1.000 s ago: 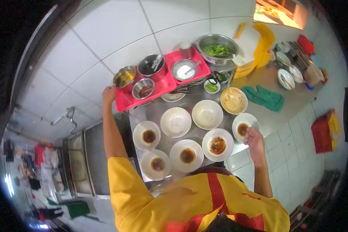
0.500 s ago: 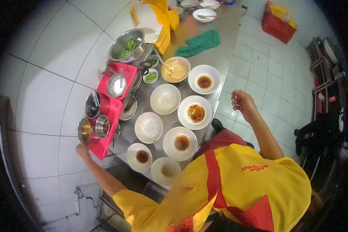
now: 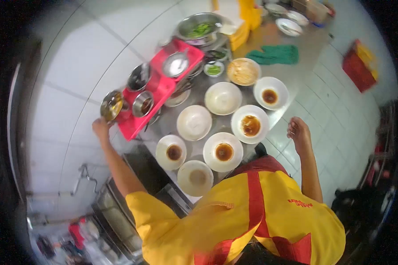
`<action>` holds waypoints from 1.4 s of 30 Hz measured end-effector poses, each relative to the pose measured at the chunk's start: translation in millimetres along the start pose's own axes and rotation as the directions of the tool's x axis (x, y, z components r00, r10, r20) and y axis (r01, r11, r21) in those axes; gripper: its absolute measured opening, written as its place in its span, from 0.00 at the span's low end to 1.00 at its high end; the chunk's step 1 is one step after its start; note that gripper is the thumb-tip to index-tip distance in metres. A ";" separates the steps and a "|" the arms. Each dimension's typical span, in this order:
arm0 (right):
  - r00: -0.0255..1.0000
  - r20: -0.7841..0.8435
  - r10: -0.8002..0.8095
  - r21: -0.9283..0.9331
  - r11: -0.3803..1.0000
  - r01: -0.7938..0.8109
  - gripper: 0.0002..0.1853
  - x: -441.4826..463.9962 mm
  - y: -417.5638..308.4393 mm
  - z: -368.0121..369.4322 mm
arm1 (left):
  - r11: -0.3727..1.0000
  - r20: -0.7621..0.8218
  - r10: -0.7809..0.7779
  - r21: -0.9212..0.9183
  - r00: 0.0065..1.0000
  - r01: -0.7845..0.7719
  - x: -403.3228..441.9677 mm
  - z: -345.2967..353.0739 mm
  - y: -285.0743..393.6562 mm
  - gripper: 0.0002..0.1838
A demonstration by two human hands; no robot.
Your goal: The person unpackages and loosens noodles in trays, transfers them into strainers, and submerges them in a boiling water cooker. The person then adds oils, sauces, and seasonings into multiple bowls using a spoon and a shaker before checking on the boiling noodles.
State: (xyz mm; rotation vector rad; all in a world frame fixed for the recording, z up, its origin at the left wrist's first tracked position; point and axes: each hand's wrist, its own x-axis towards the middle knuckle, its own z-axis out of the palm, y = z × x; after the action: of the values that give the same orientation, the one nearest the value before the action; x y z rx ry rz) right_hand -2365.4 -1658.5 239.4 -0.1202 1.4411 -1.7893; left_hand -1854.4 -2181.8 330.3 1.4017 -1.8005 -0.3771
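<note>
My left hand [image 3: 101,129] grips the lower rim of a metal bowl of yellow liquid [image 3: 115,107], which tilts at the outer end of the pink trays [image 3: 130,126]. Beside it are a metal bowl of dark sauce [image 3: 143,104] and a dark-filled pot [image 3: 139,77]. My right hand [image 3: 299,129], its fingers curled in and nothing visible in them, hangs past the counter's right edge. Between my hands stand several white bowls; brown sauce lies in one at the right [image 3: 270,93], one below it [image 3: 250,126], and one in front [image 3: 223,152].
A bowl of pale shreds [image 3: 243,71], a green cloth [image 3: 276,54] and a steel basin of greens [image 3: 200,29] stand farther back on the counter [image 3: 292,81]. White powder fills a metal bowl [image 3: 176,65] in the trays. A red crate [image 3: 360,66] is on the tiled floor.
My right hand has moved away from the rightmost sauce bowl, out past the counter edge. My left hand stays at the metal bowl, now tilted. The camera view has swung back and forth.
</note>
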 end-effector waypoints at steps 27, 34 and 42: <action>0.485 0.866 0.118 -0.499 0.201 0.843 0.30 -23.9 15.1 221.0 | 0.990 -0.080 -0.127 -0.078 0.989 0.121 -306.9 68.3 177.3 0.12; 0.504 0.853 -0.137 -0.498 0.075 0.864 0.24 -8.3 14.1 219.3 | 0.965 -0.094 -0.259 -0.061 0.961 0.254 -342.5 90.3 202.1 0.12; 0.470 0.881 -0.057 -0.470 0.025 0.882 0.22 31.8 23.4 234.6 | 0.962 -0.199 -0.266 -0.111 0.943 0.248 -344.1 87.9 198.7 0.11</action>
State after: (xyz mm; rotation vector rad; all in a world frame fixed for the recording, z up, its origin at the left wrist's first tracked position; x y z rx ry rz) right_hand -2248.8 -1860.3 286.9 -2.0976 1.7518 -0.6956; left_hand -2031.9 -1821.4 265.4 1.5594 -1.4178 -0.4163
